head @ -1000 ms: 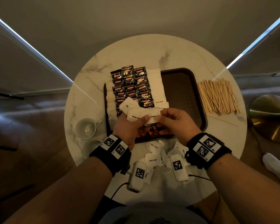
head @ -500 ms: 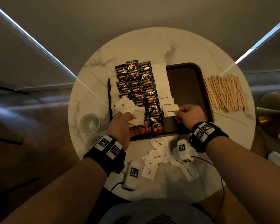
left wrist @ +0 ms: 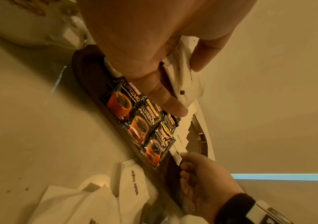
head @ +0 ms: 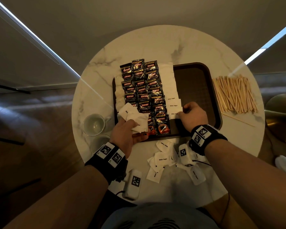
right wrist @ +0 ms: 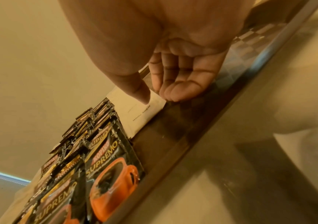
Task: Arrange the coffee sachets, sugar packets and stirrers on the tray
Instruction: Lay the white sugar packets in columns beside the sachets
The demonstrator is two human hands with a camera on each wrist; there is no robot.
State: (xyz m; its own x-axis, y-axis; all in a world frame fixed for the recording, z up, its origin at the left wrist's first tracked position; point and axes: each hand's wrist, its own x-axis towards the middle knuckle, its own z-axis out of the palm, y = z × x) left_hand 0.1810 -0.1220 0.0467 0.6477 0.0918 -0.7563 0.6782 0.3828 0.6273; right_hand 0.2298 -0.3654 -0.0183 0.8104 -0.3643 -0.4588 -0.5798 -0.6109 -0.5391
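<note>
A dark brown tray lies on the round marble table. Black coffee sachets fill its left half in three overlapping columns. A column of white sugar packets runs along their right side. My right hand is at the nearest packet of that column: the thumb rests on the packet, curled fingertips at its right edge. My left hand grips a bunch of sugar packets over the tray's near left corner. Wooden stirrers lie heaped on the table right of the tray.
Several loose sugar packets lie on the table between the tray and me, among two white tagged devices with cables. A white cup stands left of the tray. One stray stirrer lies near the heap. The tray's right half is bare.
My right hand took a packet from the bunch in my left hand, carried it right and laid it at the near end of the sugar column. The left hand stayed put.
</note>
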